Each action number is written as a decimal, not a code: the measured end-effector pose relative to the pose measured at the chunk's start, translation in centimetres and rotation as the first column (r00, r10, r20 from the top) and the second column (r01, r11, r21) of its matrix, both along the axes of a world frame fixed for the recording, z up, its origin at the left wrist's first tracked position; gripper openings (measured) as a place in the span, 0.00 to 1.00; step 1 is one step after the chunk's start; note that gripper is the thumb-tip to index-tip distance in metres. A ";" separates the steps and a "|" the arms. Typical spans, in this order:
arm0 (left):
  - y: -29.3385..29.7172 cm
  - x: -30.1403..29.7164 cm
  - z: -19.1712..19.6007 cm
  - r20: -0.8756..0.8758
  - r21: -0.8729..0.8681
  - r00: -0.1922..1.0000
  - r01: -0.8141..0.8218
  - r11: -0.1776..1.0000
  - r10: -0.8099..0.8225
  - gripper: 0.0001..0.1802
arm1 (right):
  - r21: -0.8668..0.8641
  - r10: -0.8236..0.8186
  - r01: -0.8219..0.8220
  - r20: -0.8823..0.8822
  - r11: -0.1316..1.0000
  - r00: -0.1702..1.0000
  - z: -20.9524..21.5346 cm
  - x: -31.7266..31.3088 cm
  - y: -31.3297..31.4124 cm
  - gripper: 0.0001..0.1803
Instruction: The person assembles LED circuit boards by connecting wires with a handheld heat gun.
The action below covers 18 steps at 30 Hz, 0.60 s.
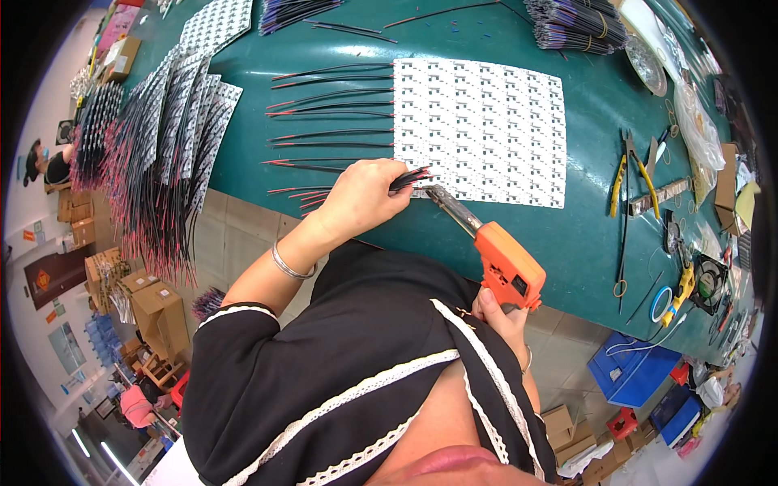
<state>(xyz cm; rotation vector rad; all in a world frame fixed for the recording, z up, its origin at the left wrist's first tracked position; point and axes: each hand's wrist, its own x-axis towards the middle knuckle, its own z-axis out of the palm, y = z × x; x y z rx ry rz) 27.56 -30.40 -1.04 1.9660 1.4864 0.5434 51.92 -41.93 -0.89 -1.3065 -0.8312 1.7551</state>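
A white circuit board panel (480, 121) lies flat on the green table, with pairs of black wires (332, 111) with red ends running out from its left edge. At the panel's near left corner my left hand (369, 197) is closed round a small bunch of black wires (416, 176), whose ends point right over the board. My right hand (504, 317) grips the handle of an orange soldering gun (509, 263). The gun's metal tip is close to the board's near edge, beside the wire ends; whether it touches them I cannot tell.
Wired panels (166, 121) are stacked at the left, their wires hanging past the table edge (267, 212). Wire bundles (577, 24) and a metal dish (646, 63) sit at the back right. Yellow-handled pliers (619, 185), a small fan (710, 283) and blue tape (660, 304) lie right.
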 end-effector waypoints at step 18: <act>1.4 -0.2 0.8 -0.047 -0.129 0.988 0.138 0.982 -0.145 0.07 | 0.016 -0.040 0.042 -0.135 0.999 0.990 0.3 0.2 0.0 0.12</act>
